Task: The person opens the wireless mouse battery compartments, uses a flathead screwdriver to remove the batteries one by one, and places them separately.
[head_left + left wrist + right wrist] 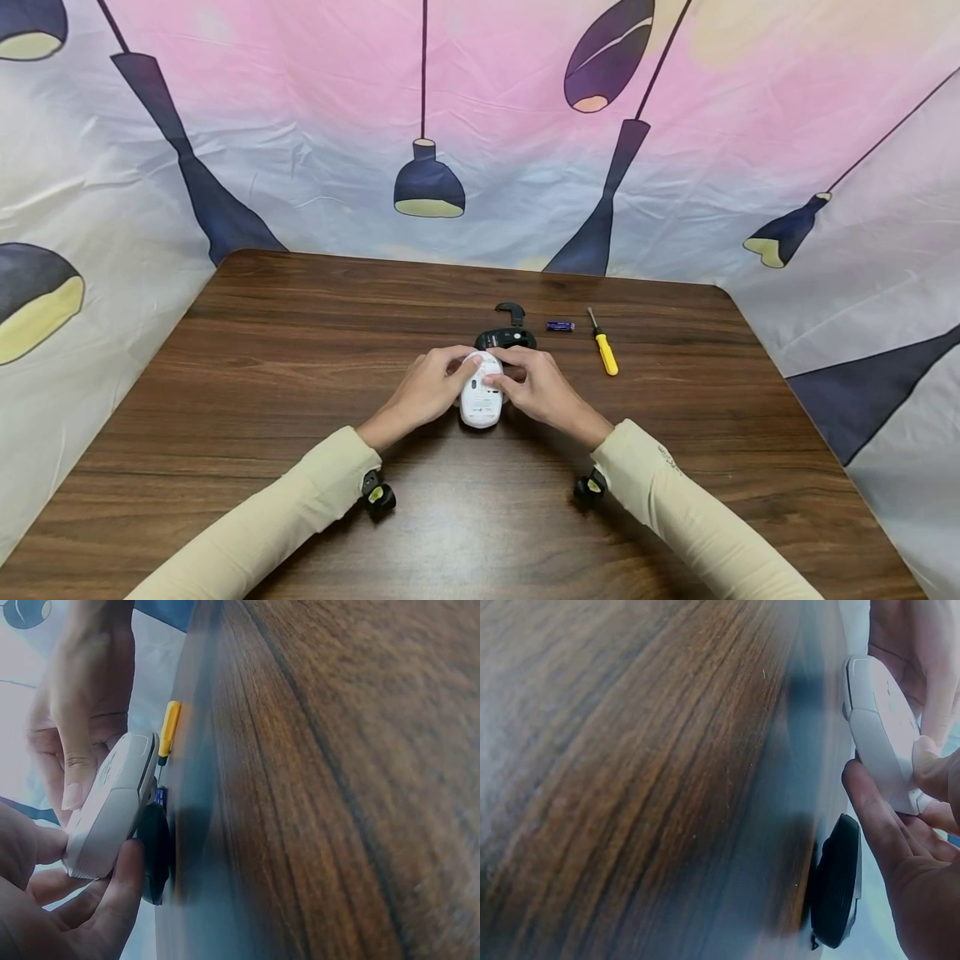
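Observation:
A white computer mouse point(480, 404) is held underside up between both hands above the table. My left hand point(429, 385) grips its left side, thumb on the underside and fingers beneath, as the left wrist view shows of the mouse point(112, 802). From the other side my right hand point(545, 390) grips it, the thumb lying on the underside. Just beyond the hands a black mouse point(506, 337) lies upside down with its battery bay uncovered. Its black curved cover point(513, 312) lies behind it.
A blue battery point(560, 327) lies right of the black mouse. Farther right is a screwdriver point(606, 353) with a yellow handle. The wooden table point(300, 333) meets a printed cloth backdrop point(337, 167) at its far edge.

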Available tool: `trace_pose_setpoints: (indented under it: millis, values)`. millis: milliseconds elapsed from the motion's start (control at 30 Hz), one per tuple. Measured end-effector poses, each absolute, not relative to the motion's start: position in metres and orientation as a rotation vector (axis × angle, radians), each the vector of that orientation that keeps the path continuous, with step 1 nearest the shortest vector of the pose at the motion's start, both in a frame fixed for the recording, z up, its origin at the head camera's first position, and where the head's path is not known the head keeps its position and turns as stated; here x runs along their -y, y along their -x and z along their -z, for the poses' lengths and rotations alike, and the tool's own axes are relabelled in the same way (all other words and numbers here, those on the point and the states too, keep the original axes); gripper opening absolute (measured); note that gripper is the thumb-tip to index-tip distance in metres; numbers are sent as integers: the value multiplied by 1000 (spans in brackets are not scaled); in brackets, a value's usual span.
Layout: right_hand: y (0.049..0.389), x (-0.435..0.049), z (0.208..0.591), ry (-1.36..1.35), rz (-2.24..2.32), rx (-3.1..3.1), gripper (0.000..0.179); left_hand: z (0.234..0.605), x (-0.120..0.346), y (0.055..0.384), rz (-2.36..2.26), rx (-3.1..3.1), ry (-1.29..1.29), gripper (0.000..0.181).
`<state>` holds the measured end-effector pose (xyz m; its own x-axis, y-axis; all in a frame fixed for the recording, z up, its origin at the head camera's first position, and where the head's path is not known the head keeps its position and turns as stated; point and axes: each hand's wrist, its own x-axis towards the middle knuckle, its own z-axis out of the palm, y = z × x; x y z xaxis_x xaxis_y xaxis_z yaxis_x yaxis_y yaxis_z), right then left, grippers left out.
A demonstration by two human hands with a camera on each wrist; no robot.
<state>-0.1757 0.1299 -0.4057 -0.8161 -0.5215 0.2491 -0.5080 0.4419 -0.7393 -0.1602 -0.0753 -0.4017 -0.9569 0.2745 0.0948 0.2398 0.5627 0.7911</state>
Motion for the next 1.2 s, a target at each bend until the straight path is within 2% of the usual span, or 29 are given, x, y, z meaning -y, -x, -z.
trace_pose_setpoints:
  millis: [367, 533, 733, 933, 1200]
  values:
    - [175, -131, 406, 875, 1378, -2616, 46, 404, 74, 158, -1484, -2626, -398, 37]
    - [174, -133, 403, 835, 1425, -2589, 41, 405, 77, 154, -1641, -2359, -366, 52]
    - [175, -132, 402, 801, 1461, -2553, 45, 405, 80, 152, -1710, -2177, -344, 69]
    - [177, -133, 403, 776, 1438, -2571, 43, 405, 80, 151, -1722, -2131, -273, 68]
    - [180, -135, 404, 823, 1410, -2677, 30, 405, 80, 149, -1699, -2122, -235, 69]
